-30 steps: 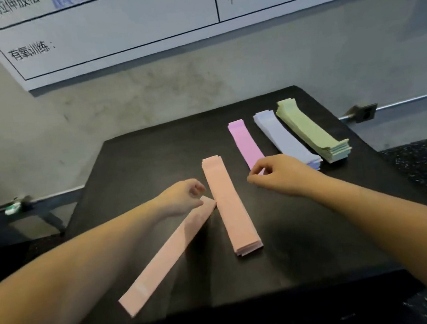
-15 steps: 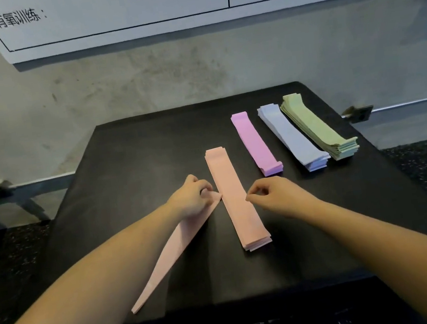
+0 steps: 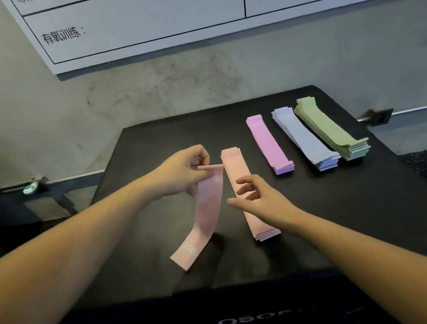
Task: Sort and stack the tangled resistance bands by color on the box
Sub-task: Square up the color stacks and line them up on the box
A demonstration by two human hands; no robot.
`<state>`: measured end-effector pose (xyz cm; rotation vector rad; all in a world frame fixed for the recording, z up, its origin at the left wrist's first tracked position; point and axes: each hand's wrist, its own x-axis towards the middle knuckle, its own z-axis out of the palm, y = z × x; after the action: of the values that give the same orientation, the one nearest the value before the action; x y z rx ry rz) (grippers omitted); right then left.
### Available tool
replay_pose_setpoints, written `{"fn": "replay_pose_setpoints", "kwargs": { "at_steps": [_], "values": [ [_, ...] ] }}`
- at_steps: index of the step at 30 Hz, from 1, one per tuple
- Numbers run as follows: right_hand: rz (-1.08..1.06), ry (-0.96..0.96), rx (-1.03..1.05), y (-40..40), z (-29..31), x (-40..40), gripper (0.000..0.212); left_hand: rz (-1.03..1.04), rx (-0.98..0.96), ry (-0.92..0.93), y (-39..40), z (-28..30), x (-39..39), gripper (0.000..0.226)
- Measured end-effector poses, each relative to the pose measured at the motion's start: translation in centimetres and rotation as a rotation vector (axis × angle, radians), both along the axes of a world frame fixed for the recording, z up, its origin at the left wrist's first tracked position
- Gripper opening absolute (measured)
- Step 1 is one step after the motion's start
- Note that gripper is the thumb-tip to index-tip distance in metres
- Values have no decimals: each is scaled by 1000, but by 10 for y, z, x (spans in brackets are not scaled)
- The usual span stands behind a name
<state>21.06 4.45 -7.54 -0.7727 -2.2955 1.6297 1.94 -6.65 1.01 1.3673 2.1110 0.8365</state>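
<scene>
Left hand (image 3: 185, 172) pinches the top end of a loose pink band (image 3: 208, 209), lifted just left of the pink stack (image 3: 247, 195) on the black box (image 3: 351, 211); its lower end rests on the box. Right hand (image 3: 261, 199) released, fingers spread over the pink stack. Purple stack (image 3: 269, 144), blue stack (image 3: 303, 138) and green stack (image 3: 330, 129) lie right of it.

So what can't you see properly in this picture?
- Pink stack: the right hand hovers in front of its middle, head view.
- How many bands each stack holds: the edges are too thin to count.
- Loose pink band: blurred, and the left hand pinching it hides part of its top end.
- Whiteboard: cut off by the top edge.
- Lettering on the box front: dark and partly unreadable.
</scene>
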Motion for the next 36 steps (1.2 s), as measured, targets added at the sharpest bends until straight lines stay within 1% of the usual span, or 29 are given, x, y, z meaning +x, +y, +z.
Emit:
{"fn": "replay_pose_setpoints", "kwargs": {
  "at_steps": [2, 3, 4, 6, 8, 9, 12, 15, 16, 18, 21, 24, 26, 28, 31, 36],
  "values": [
    [30, 40, 17, -17, 7, 0, 69, 3, 55, -3, -12, 21, 8, 17],
    [44, 59, 30, -23, 11, -1, 71, 2, 88, -9, -17, 31, 13, 17],
    [66, 70, 49, -29, 15, -1, 68, 0, 124, -16, -22, 40, 18, 16],
    [110, 77, 105, -38, 24, -2, 50, 15, 194, -26, -30, 56, 26, 14],
    [93, 101, 144, -44, 29, -1, 32, 68, 265, -55, -35, 67, 31, 12],
    [73, 112, 142, -46, 31, 1, 27, 97, 297, -72, -36, 72, 33, 13],
    [42, 101, 62, -46, 35, 12, 21, 169, 367, -113, -35, 78, 32, 13],
    [18, 102, 20, -40, 33, 26, 11, 271, 445, -127, -27, 80, 29, 14],
    [7, 107, -4, -37, 30, 30, 13, 306, 474, -141, -22, 79, 29, 15],
    [-14, 94, -34, -29, 23, 39, 24, 375, 506, -158, -10, 74, 27, 16],
    [-62, 70, -54, -18, 16, 55, 34, 461, 495, -200, 10, 60, 20, 16],
    [-124, 64, -86, -8, 10, 69, 27, 472, 461, -211, 32, 42, 15, 14],
    [-156, 51, -82, 0, 7, 73, 27, 475, 442, -207, 48, 28, 13, 14],
    [-179, 56, -80, 11, 2, 74, 26, 475, 406, -151, 66, 14, 11, 13],
    [-151, -7, -153, 25, -7, 71, 12, 460, 328, -21, 90, -5, 3, 8],
    [-97, -184, -234, 44, -18, 50, 15, 390, 176, 122, 123, -33, -16, 5]
  ]
}}
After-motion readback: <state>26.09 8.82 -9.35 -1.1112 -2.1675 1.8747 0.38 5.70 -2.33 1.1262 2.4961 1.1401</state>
